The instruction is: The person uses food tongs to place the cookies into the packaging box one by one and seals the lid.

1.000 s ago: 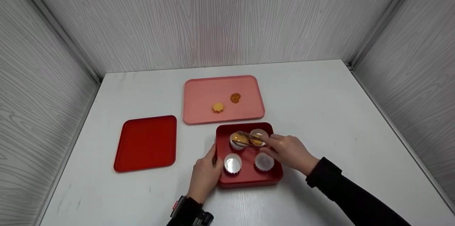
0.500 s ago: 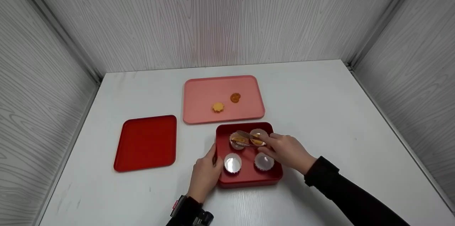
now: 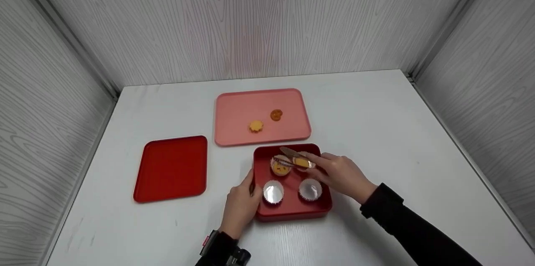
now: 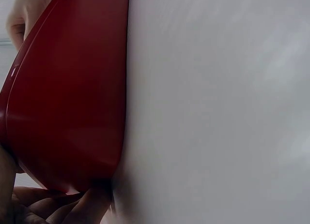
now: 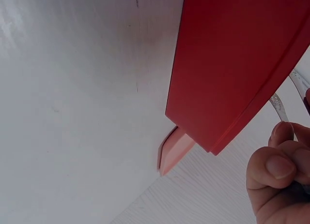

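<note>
My left hand [image 3: 242,202] grips the left wall of a dark red box [image 3: 290,211], thumb at the rim and fingers along the outside; the left wrist view shows those fingers [image 4: 92,204] at the box's side. My right hand [image 3: 340,172] holds small metal tongs [image 3: 288,152] over the box, their tips spread apart. Beneath the tongs, a yellow cookie [image 3: 281,169] with small dark marks sits in the far-left paper cup. Another yellow piece [image 3: 301,162] is in the far-right cup, partly covered by tongs and fingers. Two near cups [image 3: 273,192] hold nothing visible.
Behind the box lies a pink tray [image 3: 238,111] with a yellow scalloped cookie [image 3: 256,126] and a brown pretzel-like cookie [image 3: 276,115]. A flat red tray [image 3: 171,170] lies to the left. Grey wood-grain walls [image 3: 259,23] border the white table [image 3: 376,124].
The tongs have spread and come off the cookie in the far-left cup, lifting slightly. That cookie now shows its marked top. My left hand and the box have stayed in place.
</note>
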{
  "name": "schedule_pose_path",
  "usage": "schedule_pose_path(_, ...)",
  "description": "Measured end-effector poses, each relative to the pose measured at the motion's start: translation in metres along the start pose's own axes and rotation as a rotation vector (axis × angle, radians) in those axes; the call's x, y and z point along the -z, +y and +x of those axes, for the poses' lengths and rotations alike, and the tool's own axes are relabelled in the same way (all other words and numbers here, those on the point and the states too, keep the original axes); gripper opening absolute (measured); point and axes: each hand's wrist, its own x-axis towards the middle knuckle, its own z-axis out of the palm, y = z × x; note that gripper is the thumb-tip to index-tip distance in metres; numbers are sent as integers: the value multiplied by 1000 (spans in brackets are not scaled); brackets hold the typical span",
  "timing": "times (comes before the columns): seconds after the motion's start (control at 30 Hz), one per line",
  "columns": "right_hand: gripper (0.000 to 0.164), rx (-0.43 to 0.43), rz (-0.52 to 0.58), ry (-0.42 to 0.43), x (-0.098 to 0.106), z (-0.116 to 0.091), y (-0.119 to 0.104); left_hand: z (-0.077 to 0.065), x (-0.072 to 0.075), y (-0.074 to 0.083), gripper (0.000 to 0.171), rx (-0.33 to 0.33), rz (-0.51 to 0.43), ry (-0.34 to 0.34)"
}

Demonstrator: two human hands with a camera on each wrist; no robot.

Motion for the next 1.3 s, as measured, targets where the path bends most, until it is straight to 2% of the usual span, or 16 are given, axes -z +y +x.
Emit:
schedule_pose_path(0.3, 42, 36, -2, 124, 2, 2, 10, 0, 0, -1, 56, 2, 0, 0)
schedule_pose_path(0.6, 43, -24, -4, 147, 1, 7, 15, -1, -1, -2, 55, -43, 15, 29)
schedule_pose_path(0.83, 38, -28, 1, 180, -2, 18, 21, -1, -1, -2, 57, -27, 3, 15)
schedule_pose_path(1.0, 34, -73, 21, 173, -5, 28, 27, -1, 0, -1, 58, -17, -5, 6)
schedule_pose_path(1.3, 28, -198, 106, 77, -9, 54, 39, -1, 1, 1, 57, -9, 4, 4)
